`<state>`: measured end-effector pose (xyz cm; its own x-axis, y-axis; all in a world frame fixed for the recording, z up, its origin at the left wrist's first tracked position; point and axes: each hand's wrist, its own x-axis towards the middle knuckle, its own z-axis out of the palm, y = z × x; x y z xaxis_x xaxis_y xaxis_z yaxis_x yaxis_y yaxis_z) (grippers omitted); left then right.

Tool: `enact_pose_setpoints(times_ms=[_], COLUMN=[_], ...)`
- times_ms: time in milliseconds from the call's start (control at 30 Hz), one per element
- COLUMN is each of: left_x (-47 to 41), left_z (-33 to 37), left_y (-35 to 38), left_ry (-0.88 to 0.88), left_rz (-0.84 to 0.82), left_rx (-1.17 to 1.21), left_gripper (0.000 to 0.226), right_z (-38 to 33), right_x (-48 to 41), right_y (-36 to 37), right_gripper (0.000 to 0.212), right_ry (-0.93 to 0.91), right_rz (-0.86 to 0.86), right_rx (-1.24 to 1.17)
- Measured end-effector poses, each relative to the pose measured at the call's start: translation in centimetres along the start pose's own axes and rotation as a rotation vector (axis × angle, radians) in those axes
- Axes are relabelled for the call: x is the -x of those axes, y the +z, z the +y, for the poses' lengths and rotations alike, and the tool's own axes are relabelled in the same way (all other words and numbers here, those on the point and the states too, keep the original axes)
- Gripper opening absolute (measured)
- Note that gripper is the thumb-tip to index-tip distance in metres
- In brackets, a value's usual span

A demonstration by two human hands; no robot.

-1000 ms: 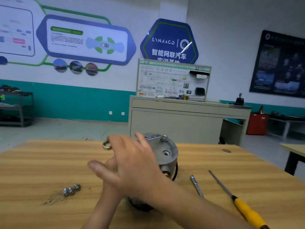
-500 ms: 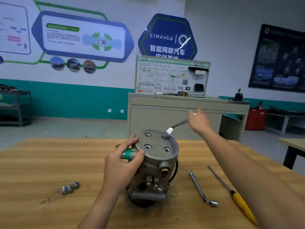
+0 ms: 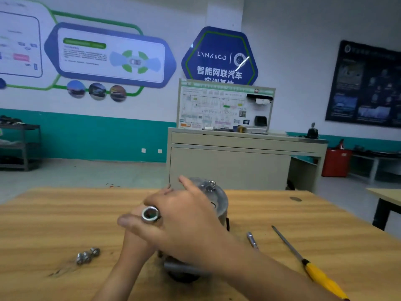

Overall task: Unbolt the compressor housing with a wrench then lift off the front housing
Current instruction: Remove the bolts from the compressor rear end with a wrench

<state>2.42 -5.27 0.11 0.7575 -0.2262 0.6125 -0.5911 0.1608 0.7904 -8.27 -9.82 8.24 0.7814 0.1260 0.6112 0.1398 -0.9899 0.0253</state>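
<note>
Head view: your right grip [image 3: 180, 216] clasps the wrench [image 3: 149, 215], half-hiding the compressor [image 3: 219, 200] and left grip [image 3: 135, 240], state unclear; bolts [image 3: 87, 255], screwdriver [image 3: 313, 270] on counter [image 3: 43, 224].

The compressor [image 3: 219, 200] stands mid-table [image 3: 43, 224]. The right hand [image 3: 186, 227] crosses in front of it, over the left hand [image 3: 134, 238], with a wrench [image 3: 149, 215] end poking between its fingers. Loose bolts [image 3: 87, 256] lie to the left. A slim hand tool [image 3: 251, 240], then a screwdriver [image 3: 303, 257], lie to the right. A cabinet [image 3: 227, 166] stands behind.
</note>
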Motion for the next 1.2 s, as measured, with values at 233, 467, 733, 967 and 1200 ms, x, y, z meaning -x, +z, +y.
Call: enact_pose_setpoints(times_ms=[233, 467, 733, 967, 1200], left_x=[0.2, 0.6, 0.9, 0.3, 0.2], left_z=[1.7, 2.1, 2.4, 2.5, 2.5], left_y=[-1.2, -1.0, 0.6, -0.6, -0.8], left_ry=[0.033, 0.002, 0.047, 0.025, -0.040], left_rz=[-0.031, -0.013, -0.002, -0.044, -0.066], left_rx=[-0.025, 0.036, -0.007, 0.011, 0.057], left_gripper=[0.039, 0.036, 0.031, 0.040, 0.032], right_z=[7.4, 17.8, 5.2, 3.6, 13.6], right_x=[8.2, -5.3, -12.6, 5.7, 5.7], right_y=[-0.8, -0.5, 2.2, -0.4, -0.8], right_gripper=[0.015, 0.030, 0.023, 0.031, 0.024], right_ry=[0.685, 1.075, 0.293, -0.090, 0.949], right_rz=[0.953, 0.322, -0.192, 0.356, 0.759], right_rx=[-0.795, -0.766, 0.229, -0.126, -1.011])
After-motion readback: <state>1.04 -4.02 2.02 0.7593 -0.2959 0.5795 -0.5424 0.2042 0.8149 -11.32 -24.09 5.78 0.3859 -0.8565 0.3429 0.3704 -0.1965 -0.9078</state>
